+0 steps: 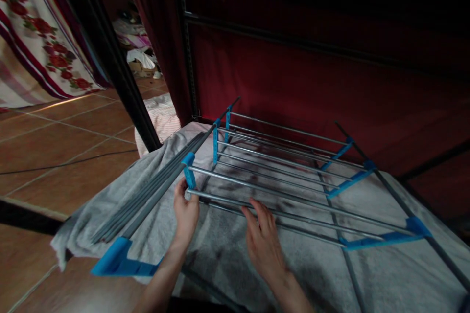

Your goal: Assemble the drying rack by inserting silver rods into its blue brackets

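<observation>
A rack of grey metal rods [257,187] with blue plastic brackets lies on a grey blanket. My left hand [186,210] is closed around the lower end of a small blue bracket [189,171], where a rod meets it. My right hand [262,234] has its fingers apart, with the fingertips at the lower front rods; whether they press on the rods is unclear. A larger blue bracket [389,239] joins the rods at the right. Another blue bracket [123,259] sits at the near left, partly behind my left forearm.
Loose grey rods [147,188] lie in a bundle on the blanket [227,264], left of the rack. A dark metal post [110,58] rises at the left. Behind hangs a dark red curtain [293,88]. A cable [73,160] crosses the tiled floor.
</observation>
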`<state>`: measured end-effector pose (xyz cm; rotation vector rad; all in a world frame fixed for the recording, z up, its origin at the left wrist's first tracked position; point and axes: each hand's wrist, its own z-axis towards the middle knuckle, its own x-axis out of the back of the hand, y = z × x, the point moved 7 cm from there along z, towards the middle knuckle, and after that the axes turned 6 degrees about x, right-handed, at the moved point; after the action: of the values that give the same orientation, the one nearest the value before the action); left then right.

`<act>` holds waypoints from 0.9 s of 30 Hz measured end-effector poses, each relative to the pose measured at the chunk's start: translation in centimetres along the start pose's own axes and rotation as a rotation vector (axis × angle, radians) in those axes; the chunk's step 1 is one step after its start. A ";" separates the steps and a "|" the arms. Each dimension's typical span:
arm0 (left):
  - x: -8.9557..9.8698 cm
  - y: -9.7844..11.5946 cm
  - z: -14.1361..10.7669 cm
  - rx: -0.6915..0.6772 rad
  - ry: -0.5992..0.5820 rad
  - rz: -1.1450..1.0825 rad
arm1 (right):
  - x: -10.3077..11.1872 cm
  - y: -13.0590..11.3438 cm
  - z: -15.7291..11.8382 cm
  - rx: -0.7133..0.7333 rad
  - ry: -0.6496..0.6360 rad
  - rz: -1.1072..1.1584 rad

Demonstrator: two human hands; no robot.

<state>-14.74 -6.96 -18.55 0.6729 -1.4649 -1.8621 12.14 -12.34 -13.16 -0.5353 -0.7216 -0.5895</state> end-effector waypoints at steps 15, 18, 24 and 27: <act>-1.9 1.6 1.7 0.057 -0.100 0.053 | -5.4 -3.6 8.6 0.068 -0.303 -0.005; -2.0 1.3 1.9 0.130 -0.103 0.004 | -6.8 -4.3 10.2 0.075 -0.423 -0.016; -2.0 0.9 2.5 0.150 -0.085 -0.034 | -9.4 -5.8 13.3 0.086 -0.558 -0.007; -1.9 0.5 2.7 0.143 -0.069 -0.055 | -10.2 -6.0 14.3 0.059 -0.602 -0.049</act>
<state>-15.40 -3.88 -17.44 0.7293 -1.6512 -1.8516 -4.38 -4.46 -10.12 -0.6483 -1.3203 -0.4487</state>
